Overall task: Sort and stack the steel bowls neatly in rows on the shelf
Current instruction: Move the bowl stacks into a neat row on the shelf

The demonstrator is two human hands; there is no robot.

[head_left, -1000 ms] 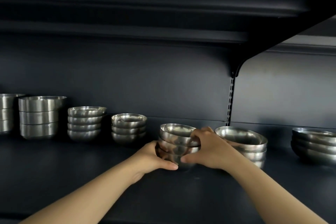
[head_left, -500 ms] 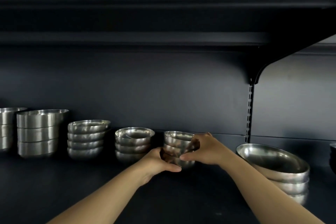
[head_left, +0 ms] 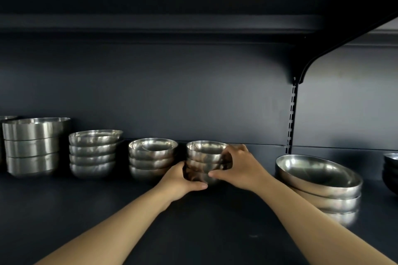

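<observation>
The small bowl stack [head_left: 205, 161], gripped by both hands [head_left: 242, 168], has moved left and now stands just right of the three-bowl stack [head_left: 151, 160] on the shelf [head_left: 64, 211]; I think it should be pushed gently, level with that neighbour.

Dark shelf [head_left: 215, 232], steel bowl stacks [head_left: 92, 153]

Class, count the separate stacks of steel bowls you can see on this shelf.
7, left to right: sliver at left edge, straight-sided stack, four-bowl stack, three-bowl stack, held stack, wide bowls, partly cropped stack at right edge. More may lie outside view.
</observation>
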